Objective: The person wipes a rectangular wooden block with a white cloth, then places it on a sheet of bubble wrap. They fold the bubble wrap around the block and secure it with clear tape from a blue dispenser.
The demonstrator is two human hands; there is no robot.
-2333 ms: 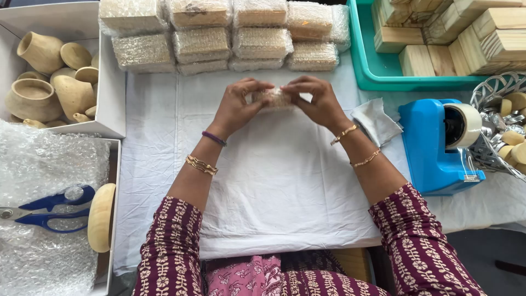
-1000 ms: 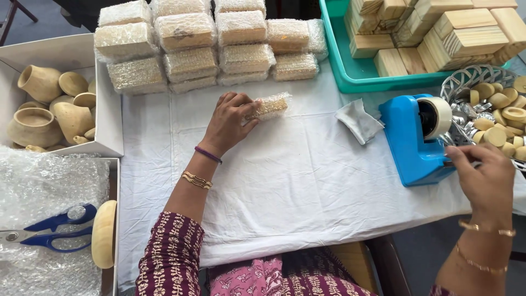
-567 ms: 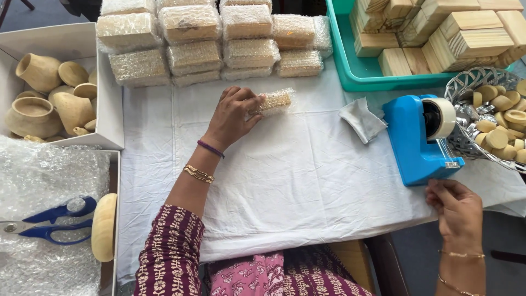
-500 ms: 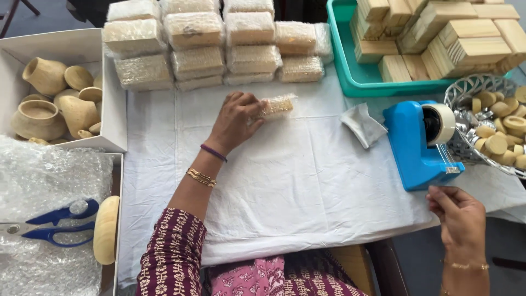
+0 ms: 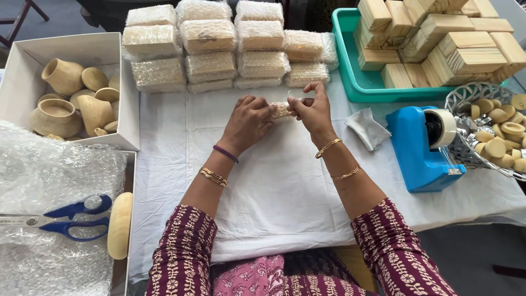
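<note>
Right hand [image 5: 312, 112] back from blue tape dispenser [image 5: 422, 151] — both hands pinch bubble-wrapped bundle [image 5: 282, 111].

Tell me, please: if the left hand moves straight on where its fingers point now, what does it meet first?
The left hand points rightward at the small bubble-wrapped piece it already touches; just beyond that, probably, the right hand.

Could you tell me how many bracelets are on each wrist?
4: on the left wrist, a purple band and a gold bangle; on the right, two gold bangles. None seem hidden.
</note>
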